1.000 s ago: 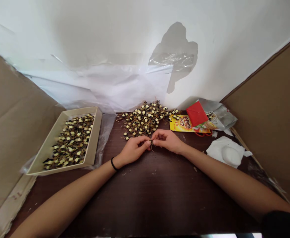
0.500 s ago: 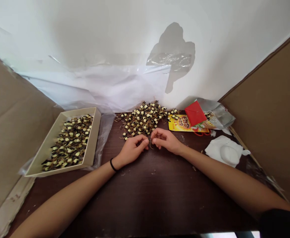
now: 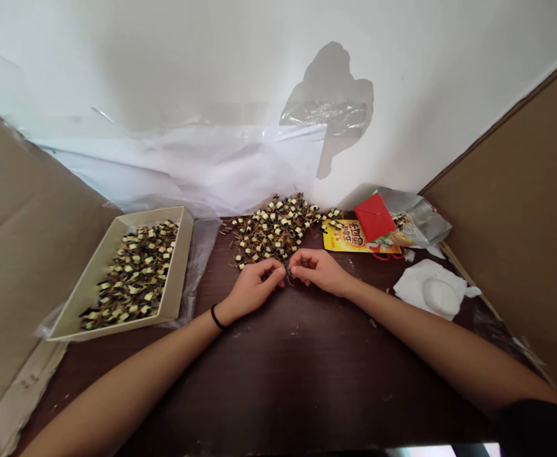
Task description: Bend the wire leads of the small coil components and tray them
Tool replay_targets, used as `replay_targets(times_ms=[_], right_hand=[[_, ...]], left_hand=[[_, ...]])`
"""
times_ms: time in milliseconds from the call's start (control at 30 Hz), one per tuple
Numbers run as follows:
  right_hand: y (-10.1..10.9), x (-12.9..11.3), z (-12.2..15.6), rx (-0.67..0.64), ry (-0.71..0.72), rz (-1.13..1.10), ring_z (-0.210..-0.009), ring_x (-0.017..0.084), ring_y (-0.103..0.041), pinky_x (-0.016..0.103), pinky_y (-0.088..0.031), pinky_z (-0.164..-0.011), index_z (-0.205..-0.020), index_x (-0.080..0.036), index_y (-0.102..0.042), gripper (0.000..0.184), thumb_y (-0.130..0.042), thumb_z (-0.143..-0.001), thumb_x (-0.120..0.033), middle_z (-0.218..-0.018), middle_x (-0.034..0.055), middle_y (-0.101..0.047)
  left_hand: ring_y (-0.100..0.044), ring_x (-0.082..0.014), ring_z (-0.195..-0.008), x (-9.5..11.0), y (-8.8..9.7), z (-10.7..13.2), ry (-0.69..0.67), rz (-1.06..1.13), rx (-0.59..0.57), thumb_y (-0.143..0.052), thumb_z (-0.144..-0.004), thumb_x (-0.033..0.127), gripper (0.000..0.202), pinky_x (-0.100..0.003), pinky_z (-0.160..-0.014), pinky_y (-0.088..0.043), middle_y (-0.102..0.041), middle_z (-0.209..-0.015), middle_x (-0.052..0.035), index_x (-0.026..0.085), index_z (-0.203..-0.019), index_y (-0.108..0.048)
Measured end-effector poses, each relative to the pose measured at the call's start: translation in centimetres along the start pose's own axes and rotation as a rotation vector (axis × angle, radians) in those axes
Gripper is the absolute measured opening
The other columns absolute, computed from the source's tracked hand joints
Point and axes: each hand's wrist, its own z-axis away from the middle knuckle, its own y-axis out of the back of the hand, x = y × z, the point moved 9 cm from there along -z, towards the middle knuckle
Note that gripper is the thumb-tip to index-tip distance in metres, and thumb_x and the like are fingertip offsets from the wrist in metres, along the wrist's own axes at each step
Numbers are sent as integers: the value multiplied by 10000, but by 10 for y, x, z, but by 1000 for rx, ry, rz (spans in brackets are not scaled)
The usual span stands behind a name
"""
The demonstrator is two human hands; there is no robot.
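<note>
The left hand (image 3: 255,285) and the right hand (image 3: 320,271) nearly meet at the fingertips, both with their fingers curled in and thumbs drawn close to the forefingers. A small piece (image 3: 288,274) with a thin wire sits between the two sets of fingertips. The right thumb and forefinger pinch it; the left fingertips are right up against its other side, but it is too small to tell whether they grip it too.

Just beyond the hands, on the dark table (image 3: 297,374), is a pile (image 3: 273,231) of pale-and-black parts with brown wires. To the left of the left hand is a tilted box (image 3: 183,279) holding many similar parts, with clear plastic (image 3: 203,251) along its near side to the hand. Beyond the right hand lie a yellow packet (image 3: 338,240), a red envelope (image 3: 375,217), a silver bag (image 3: 428,223) and red-handled scissors (image 3: 387,258). A white tissue (image 3: 408,283) lies right of the right hand. The left wrist wears a black band (image 3: 217,317).
</note>
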Motion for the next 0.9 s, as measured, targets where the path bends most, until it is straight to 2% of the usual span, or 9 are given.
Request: replay_targets(times_ms=[533, 900], right_hand=[[2, -3, -1, 26, -2, -62, -472, 63, -461, 199, -395, -455, -722, -160, -559, 91, -584, -728, -248, -598, -33, -567], [1, 0, -1, 33, -25, 42, -467, 62, -455, 196, -390, -456, -706, -157, -570, 71, -564, -731, -223, -577, -40, -542]], left_hand=[[-533, -105, -568, -1, 1, 1, -1, 9, 9, -467, -876, 332, 267, -214, -575, -425, -615, -651, -1, 148, -734, -600], [-538, -107, -589, -1, -2, 1, -28, 14, -23, -455, -888, 337, 268, -217, -588, -432, -622, -678, -11, 147, -768, -603]])
